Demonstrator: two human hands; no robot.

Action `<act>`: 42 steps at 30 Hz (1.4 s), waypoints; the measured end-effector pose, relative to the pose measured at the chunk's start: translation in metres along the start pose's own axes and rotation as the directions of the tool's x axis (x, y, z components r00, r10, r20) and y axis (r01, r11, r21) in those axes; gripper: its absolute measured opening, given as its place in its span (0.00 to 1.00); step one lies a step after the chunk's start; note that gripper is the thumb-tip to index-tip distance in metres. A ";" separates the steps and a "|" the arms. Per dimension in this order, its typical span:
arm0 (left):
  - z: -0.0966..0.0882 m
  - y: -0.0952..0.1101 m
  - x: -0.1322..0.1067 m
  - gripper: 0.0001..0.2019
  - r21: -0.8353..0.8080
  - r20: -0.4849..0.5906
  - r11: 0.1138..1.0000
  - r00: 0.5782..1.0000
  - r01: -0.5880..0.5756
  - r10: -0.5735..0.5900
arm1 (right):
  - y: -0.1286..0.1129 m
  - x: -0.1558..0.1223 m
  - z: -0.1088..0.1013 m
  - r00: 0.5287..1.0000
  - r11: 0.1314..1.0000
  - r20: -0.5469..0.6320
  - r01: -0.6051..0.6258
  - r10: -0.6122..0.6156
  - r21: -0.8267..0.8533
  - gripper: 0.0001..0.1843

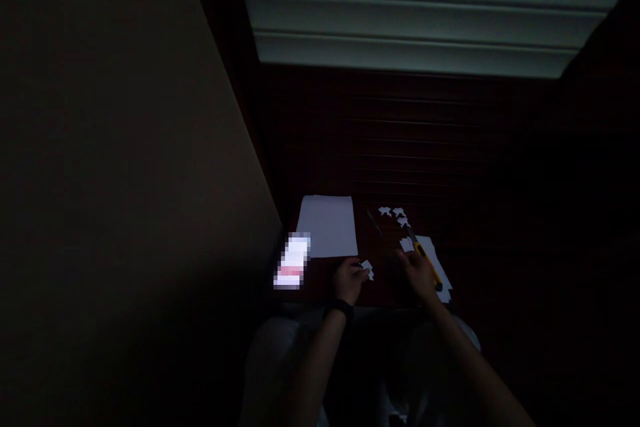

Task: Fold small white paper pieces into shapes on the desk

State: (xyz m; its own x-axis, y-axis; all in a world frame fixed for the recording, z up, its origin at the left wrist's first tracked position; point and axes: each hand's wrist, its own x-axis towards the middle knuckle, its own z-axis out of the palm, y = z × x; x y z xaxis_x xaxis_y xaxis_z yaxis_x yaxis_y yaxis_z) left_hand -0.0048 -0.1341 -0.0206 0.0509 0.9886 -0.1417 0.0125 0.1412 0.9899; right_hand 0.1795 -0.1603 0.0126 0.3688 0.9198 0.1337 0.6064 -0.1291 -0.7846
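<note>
The scene is very dark. My left hand (349,279), with a dark band on the wrist, is closed on a small white paper cutout (367,269) over a dark table. My right hand (419,275) is curled around a yellow utility knife (426,259) whose tip points away from me. The knife lies over a white paper sheet (434,260) at the right. A few small white cutouts (395,215) lie further back on the table.
A larger white sheet (327,225) lies at the table's back left. A bright blurred rectangle (293,261) sits at the left edge. A pale wall (115,167) runs along the left; a light slatted blind (415,13) hangs behind the table.
</note>
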 end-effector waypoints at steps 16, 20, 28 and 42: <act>-0.010 0.007 -0.033 0.12 0.765 0.353 0.326 0.785 -0.555 0.509 | -0.024 0.100 0.035 0.960 0.806 0.269 0.218 -0.076 -0.551 0.18; -0.002 -0.013 -0.046 0.22 0.789 0.419 0.201 0.748 -0.580 0.515 | -0.039 0.125 0.066 0.934 0.777 0.353 0.266 -0.061 -0.570 0.19; 0.004 -0.016 -0.031 0.22 0.771 0.485 0.186 0.750 -0.610 0.450 | -0.045 0.137 0.064 0.915 0.920 0.368 0.278 -0.166 -0.277 0.16; 0.028 0.002 0.019 0.24 0.743 0.512 0.220 0.749 -0.632 0.419 | -0.029 0.098 0.030 0.982 0.791 0.138 -0.187 0.130 0.583 0.13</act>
State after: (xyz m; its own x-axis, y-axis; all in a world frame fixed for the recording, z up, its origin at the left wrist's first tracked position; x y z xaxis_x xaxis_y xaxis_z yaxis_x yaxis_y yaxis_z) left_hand 0.0240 -0.1169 -0.0217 0.5552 0.7734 0.3061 0.7129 -0.6320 0.3039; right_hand 0.1769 -0.0556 0.0303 0.3436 0.9375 -0.0543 -0.0003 -0.0577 -0.9983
